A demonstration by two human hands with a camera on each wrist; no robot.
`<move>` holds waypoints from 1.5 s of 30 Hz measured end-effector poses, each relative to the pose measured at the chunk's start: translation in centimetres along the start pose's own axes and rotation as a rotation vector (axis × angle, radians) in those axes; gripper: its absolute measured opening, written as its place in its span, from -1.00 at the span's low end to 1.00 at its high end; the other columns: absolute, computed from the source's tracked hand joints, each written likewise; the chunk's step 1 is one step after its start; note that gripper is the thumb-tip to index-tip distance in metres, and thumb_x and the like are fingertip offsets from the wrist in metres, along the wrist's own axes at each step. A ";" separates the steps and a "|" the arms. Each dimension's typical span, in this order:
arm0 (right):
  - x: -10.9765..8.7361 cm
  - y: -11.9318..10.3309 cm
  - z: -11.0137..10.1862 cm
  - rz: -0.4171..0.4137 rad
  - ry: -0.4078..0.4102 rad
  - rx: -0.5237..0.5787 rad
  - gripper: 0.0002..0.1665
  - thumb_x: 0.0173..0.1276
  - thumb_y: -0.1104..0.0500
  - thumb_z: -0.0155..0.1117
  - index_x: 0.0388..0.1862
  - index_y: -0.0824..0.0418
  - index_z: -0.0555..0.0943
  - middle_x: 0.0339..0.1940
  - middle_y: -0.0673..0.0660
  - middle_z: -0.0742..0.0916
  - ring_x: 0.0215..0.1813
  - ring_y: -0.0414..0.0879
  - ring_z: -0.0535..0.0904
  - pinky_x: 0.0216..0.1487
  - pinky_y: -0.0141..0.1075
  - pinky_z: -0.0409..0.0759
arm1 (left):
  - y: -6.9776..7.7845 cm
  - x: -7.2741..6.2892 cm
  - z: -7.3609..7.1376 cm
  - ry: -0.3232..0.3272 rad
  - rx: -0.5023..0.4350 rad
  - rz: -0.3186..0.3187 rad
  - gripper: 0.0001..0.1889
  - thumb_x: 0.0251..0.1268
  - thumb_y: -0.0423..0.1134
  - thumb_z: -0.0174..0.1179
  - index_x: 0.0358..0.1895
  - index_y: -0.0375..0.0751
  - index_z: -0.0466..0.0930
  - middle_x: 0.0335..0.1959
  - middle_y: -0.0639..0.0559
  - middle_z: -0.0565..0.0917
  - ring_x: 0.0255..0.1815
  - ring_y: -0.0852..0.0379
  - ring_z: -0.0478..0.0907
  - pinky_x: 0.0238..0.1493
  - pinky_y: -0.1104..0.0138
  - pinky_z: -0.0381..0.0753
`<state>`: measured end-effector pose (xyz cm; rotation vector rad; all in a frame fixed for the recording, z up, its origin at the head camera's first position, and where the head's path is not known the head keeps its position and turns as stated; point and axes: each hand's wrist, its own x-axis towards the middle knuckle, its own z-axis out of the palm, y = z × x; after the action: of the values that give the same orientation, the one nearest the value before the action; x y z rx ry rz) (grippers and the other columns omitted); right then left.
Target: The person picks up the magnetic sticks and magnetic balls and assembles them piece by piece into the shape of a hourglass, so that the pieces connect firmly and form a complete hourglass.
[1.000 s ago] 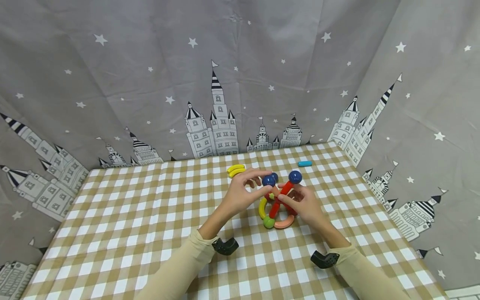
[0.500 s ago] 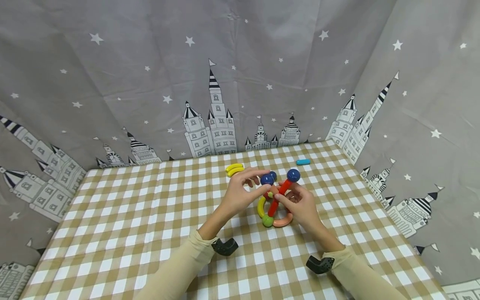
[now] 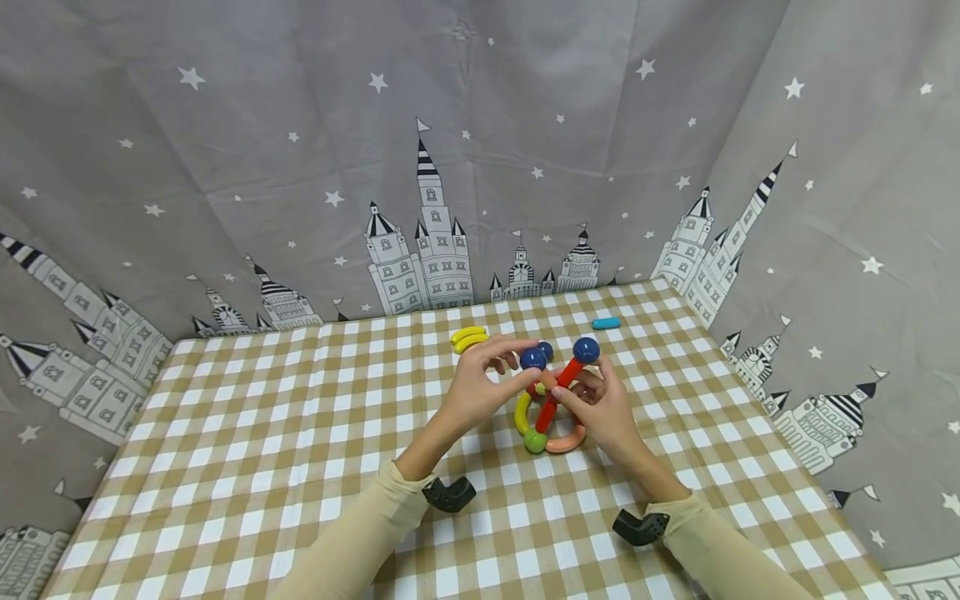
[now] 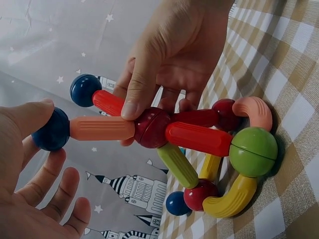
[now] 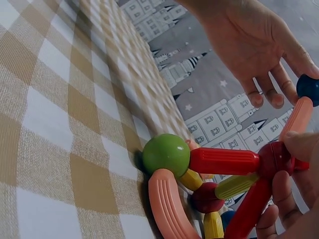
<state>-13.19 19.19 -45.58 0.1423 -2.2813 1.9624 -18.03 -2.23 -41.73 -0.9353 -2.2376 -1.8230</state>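
Note:
A ball-and-stick building toy structure stands on the table, with a green ball [image 4: 253,152] and curved yellow [image 3: 522,414] and orange sticks [image 3: 566,440] at its base. Straight red sticks [image 4: 198,139] and a lime stick [image 4: 177,166] meet at an upper dark red ball [image 4: 152,127]. From there a straight orange stick [image 4: 102,128] runs to a blue ball [image 4: 52,129], which my left hand [image 3: 480,373] pinches between thumb and fingers. My right hand [image 3: 611,412] grips the structure at the dark red ball, thumb on the orange stick's end. Another blue ball [image 3: 587,350] tops a red stick.
Two curved yellow sticks [image 3: 469,338] lie beyond my left hand. A short light-blue stick [image 3: 606,323] rests near the table's far edge. Checked cloth [image 3: 300,467] covers the table, and a grey curtain [image 3: 300,150] with printed castles hangs behind and at the right.
The head view has shifted slightly. Both hands keep their hold on the structure, and the right hand's index finger now stands a little higher beside the upper red stick.

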 end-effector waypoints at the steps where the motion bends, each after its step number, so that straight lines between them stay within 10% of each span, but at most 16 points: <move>1: 0.0 0.1 0.0 -0.007 -0.007 0.014 -0.29 0.40 0.23 0.43 0.41 0.21 0.30 0.08 0.31 0.75 -0.19 -0.01 0.62 -0.14 -0.38 0.61 | 0.0 0.0 0.0 0.001 -0.001 0.002 -0.64 0.26 -0.26 0.48 0.13 -0.07 0.74 -0.09 0.09 0.72 -0.17 -0.13 0.55 -0.16 0.03 0.59; 30: 0.5 0.4 -0.5 0.018 -0.056 0.079 -0.34 0.44 0.25 0.38 0.41 0.19 0.30 0.09 0.34 0.74 -0.13 -0.09 0.69 0.00 -0.34 0.66 | 0.1 -0.2 -0.1 0.003 -0.015 -0.003 -0.65 0.28 -0.23 0.46 0.13 -0.03 0.74 -0.09 0.12 0.72 -0.18 -0.01 0.54 -0.14 -0.11 0.59; 40: 1.3 0.1 -1.4 0.047 -0.189 -0.023 -0.50 0.49 0.10 0.35 0.27 0.31 0.52 0.14 0.23 0.73 0.15 0.05 0.67 0.16 -0.26 0.62 | 0.0 0.0 -0.1 0.005 0.004 0.011 -0.64 0.25 -0.26 0.48 0.12 -0.11 0.74 -0.11 0.10 0.73 -0.16 -0.25 0.55 -0.18 0.23 0.58; 45: 1.6 -0.2 -1.7 0.115 -0.227 -0.032 -0.51 0.47 0.02 0.37 0.25 0.24 0.56 0.16 0.18 0.72 0.19 0.07 0.65 0.22 -0.12 0.59 | -0.1 0.0 0.0 0.000 0.001 0.010 -0.64 0.26 -0.26 0.47 0.13 -0.11 0.74 -0.09 0.08 0.73 -0.15 -0.24 0.55 -0.17 0.09 0.59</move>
<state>-14.70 20.87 -44.93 0.2480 -2.5124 2.0601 -18.10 -2.27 -41.86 -0.9447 -2.2296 -1.8179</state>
